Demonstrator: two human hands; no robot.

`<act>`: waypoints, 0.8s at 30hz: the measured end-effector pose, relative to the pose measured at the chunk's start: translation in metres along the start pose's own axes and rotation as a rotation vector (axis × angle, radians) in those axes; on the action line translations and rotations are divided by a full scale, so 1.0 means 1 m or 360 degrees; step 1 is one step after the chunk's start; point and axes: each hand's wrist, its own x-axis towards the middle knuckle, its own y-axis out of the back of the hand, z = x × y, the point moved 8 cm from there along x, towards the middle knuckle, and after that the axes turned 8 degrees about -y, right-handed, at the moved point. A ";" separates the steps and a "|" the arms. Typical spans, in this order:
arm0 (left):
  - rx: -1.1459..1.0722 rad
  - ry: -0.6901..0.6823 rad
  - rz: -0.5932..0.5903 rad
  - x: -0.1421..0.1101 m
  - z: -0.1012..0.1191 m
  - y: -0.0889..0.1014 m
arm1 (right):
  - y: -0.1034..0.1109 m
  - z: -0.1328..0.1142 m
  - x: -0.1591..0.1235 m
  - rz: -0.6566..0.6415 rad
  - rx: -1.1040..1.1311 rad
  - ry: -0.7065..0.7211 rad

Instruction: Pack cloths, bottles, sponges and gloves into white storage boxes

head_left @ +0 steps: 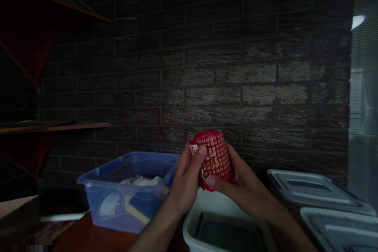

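A red cylindrical package (217,157) printed with rows of gold characters is held up in front of the brick wall, tilted a little. My left hand (189,171) is closed round its left side, thumb on the printed face. Round the lower right side wraps my right hand (236,187), its thumb near the bottom edge. Most of the other fingers are hidden behind the package. Just below both hands stands a white bin (186,230) with something dark inside.
To the left is a translucent blue bin (85,178) containing white items and a dark blue and yellow object. Grey-white lids (313,204) lie at the right. Wooden shelves (85,126) project on the left, above a cardboard box (19,214). A dark brick wall (201,55) closes the back.
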 end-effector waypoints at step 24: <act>-0.0205 -0.0012 0.0062 0.010 -0.009 0.011 | 0.018 -0.004 0.000 0.0516 -0.1000 0.0002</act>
